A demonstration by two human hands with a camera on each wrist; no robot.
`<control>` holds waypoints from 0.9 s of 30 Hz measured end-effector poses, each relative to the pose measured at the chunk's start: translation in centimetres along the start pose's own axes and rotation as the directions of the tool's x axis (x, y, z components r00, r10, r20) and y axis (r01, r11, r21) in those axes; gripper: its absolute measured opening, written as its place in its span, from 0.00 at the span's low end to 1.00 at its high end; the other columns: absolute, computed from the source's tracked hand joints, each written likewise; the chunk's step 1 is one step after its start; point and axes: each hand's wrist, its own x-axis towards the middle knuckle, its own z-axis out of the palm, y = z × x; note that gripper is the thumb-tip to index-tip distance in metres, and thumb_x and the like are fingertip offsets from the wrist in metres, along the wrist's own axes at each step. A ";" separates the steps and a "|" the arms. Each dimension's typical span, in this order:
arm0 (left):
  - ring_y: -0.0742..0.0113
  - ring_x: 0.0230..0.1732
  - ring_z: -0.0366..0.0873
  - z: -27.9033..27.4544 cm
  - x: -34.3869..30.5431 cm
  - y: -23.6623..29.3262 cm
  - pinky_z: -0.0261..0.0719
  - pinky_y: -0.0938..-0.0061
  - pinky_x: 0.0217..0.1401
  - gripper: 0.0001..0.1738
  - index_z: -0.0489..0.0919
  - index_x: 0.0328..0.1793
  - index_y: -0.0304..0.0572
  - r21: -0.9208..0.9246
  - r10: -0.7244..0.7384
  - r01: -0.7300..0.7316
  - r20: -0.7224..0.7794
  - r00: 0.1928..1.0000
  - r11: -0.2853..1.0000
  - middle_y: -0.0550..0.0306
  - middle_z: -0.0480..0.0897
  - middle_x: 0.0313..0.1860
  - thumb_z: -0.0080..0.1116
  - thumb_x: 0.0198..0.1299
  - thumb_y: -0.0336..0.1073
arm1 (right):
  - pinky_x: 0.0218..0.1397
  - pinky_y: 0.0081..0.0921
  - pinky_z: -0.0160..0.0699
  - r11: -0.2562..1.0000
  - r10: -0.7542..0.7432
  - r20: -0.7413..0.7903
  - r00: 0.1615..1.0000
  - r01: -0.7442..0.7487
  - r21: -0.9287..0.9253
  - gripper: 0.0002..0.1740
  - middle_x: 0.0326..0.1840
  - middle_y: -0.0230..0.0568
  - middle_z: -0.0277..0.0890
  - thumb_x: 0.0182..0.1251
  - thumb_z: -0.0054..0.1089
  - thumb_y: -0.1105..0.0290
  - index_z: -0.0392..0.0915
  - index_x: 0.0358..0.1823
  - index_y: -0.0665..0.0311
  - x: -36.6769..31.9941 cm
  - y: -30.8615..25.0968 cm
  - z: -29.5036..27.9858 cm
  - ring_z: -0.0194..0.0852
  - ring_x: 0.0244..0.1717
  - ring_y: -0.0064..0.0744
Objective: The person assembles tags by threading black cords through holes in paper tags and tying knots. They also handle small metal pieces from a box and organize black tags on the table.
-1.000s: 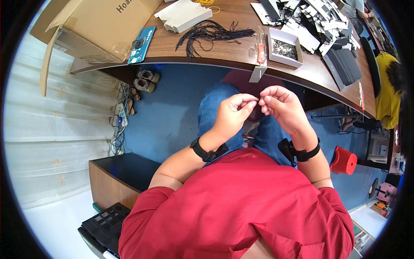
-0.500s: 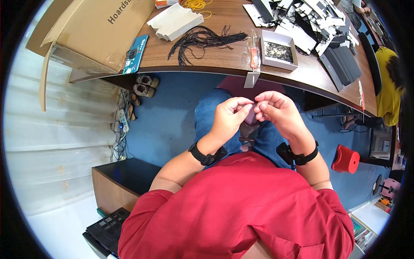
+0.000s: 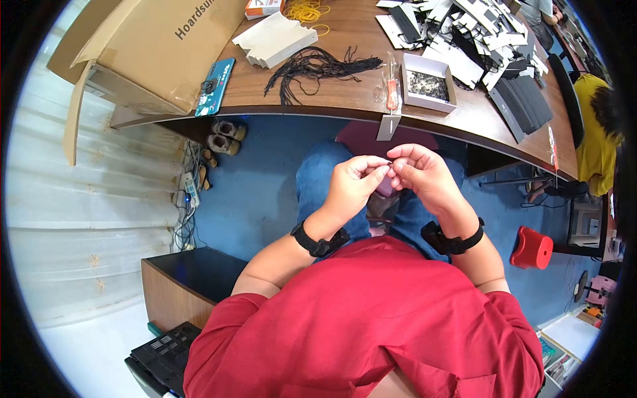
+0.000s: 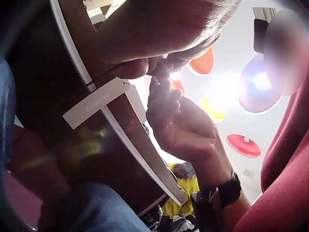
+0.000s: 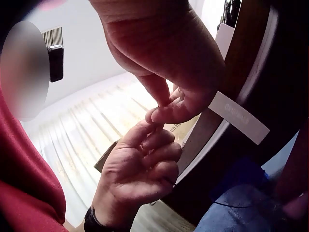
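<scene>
Hands are meeting above the lap of a seated person in a red shirt and blue jeans, just in front of the curved edge of a wooden desk (image 3: 345, 99). The left hand (image 3: 352, 182) is curling its fingers, with thumb and forefinger pinching a thin dark cord (image 3: 389, 162). The right hand (image 3: 424, 176) is pinching the same cord from the other side, so the fingertips of both hands are touching. In the left wrist view the cord (image 4: 104, 77) is looping from the fingertips toward one end of a white paper tag (image 4: 96, 101); whether it is tied to the tag is not clear. In the head view the tag (image 3: 388, 126) is showing just beyond the fingertips, against the desk edge. Each wrist is wearing a black strap.

On the desk, a bundle of black cords (image 3: 318, 66) is lying well apart from the hands. Right of it a white box (image 3: 406, 76) is holding small dark pieces. A large cardboard box (image 3: 172, 46) is sitting at the left end of the desk, with a blue phone (image 3: 215, 77) beside it. A red stool (image 3: 531, 251) is standing on the blue floor to the right.
</scene>
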 end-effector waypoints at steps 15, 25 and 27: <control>0.85 0.20 0.60 -0.6 2.1 1.8 0.54 0.87 0.20 0.07 0.81 0.37 0.37 0.119 -0.076 0.076 -0.002 0.997 0.990 0.70 0.73 0.22 0.61 0.62 0.34 | 0.32 0.23 0.75 0.278 -0.599 0.211 0.773 0.447 -0.850 0.03 0.28 0.39 0.79 0.59 0.61 0.76 0.78 0.34 0.67 0.2 -2.0 1.3 0.77 0.28 0.23; 0.86 0.22 0.63 0.7 3.0 2.5 0.57 0.88 0.21 0.05 0.82 0.37 0.36 0.205 0.074 -0.067 -0.026 0.997 0.977 0.67 0.78 0.27 0.62 0.59 0.31 | 0.29 0.12 0.69 0.854 -0.418 -0.038 0.908 0.378 -0.357 0.02 0.28 0.27 0.74 0.61 0.57 0.78 0.75 0.36 0.67 1.1 -1.7 0.8 0.69 0.26 0.13; 0.84 0.25 0.67 0.9 3.0 2.8 0.62 0.88 0.26 0.05 0.82 0.38 0.35 0.188 0.085 -0.076 -0.039 0.996 0.979 0.66 0.79 0.28 0.62 0.59 0.30 | 0.29 0.12 0.69 0.845 -0.438 -0.051 0.898 0.392 -0.363 0.02 0.28 0.27 0.74 0.61 0.56 0.77 0.75 0.36 0.67 1.0 -1.6 0.8 0.69 0.25 0.13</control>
